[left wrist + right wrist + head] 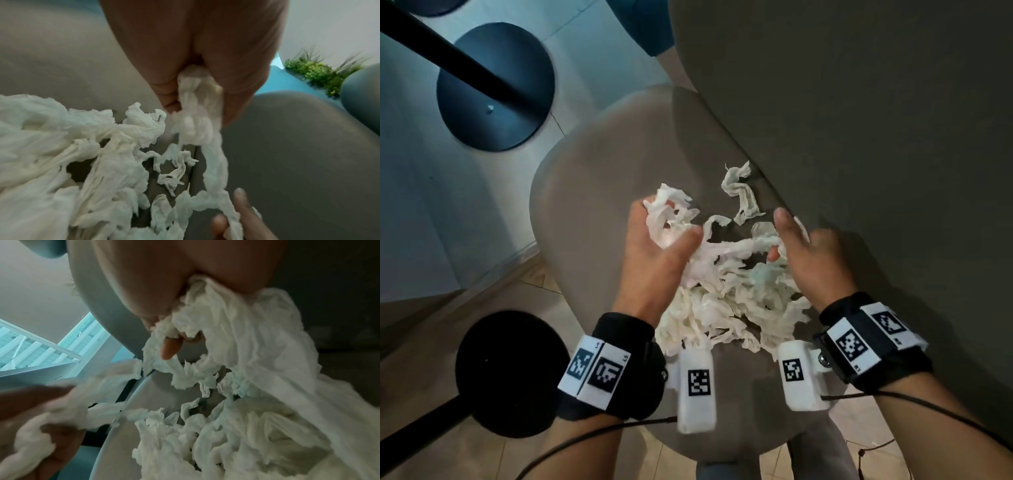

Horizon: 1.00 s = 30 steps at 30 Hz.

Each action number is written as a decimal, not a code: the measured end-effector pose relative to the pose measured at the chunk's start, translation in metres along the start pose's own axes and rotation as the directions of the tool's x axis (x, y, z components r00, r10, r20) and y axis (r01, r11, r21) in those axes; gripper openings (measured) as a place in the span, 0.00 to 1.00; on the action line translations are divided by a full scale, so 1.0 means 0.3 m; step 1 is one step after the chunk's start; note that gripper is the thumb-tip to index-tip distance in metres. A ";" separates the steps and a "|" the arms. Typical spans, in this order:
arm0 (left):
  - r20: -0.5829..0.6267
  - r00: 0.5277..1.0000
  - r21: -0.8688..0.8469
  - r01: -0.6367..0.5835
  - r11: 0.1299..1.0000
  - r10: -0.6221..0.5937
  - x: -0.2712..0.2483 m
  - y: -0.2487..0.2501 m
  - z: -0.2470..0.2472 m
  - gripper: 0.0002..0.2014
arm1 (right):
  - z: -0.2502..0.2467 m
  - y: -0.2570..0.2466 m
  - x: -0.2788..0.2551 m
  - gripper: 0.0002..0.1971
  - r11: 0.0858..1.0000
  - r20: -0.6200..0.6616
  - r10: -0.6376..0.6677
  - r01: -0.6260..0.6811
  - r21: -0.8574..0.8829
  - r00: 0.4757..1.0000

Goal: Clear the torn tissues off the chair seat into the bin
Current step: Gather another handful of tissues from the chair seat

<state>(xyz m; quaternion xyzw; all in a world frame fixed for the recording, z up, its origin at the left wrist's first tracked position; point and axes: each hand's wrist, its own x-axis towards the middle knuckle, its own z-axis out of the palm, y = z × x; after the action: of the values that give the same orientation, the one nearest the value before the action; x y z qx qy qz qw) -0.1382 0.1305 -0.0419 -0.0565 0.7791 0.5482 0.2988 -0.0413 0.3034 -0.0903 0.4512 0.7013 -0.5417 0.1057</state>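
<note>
A heap of torn white tissues [726, 301] lies on the grey chair seat [585, 192]. My left hand [667, 226] grips a crumpled wad of them, raised a little above the seat; in the left wrist view the wad [197, 100] hangs from the closed palm. My right hand [787, 243] is at the heap's right side, fingers curled into a bunch of tissue [236, 318], thumb sticking up. A twisted strand stretches between both hands. One loose strip [739, 192] lies apart near the backrest. No bin shows in any view.
The chair's backrest [859, 120] rises close on the right. Two black round pedestal bases [496, 85] [510, 373] stand on the floor to the left of the chair. A green plant [320, 74] is beyond the seat.
</note>
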 end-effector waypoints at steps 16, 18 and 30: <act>-0.044 0.997 0.204 0.075 0.976 -0.068 0.033 -0.086 0.068 0.15 | 0.075 0.135 0.124 0.24 0.767 -0.017 -0.087 0.056 -0.640 0.996; 0.003 1.000 0.331 0.009 0.943 -0.011 0.074 -0.054 0.121 0.07 | 0.074 0.133 0.125 0.17 0.778 -0.019 -0.094 0.062 -0.626 0.995; 0.314 0.949 0.888 -0.278 0.366 -0.042 0.355 -0.115 0.373 0.26 | -0.039 0.111 -0.055 0.11 0.964 -0.021 -0.051 0.044 -0.261 0.998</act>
<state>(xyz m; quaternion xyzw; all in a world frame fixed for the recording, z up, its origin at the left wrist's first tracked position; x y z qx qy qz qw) -0.1654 0.2419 -0.1509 0.2557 0.9016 0.0407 0.3466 -0.0031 0.3052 -0.0972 0.4240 0.7783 -0.4410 0.1414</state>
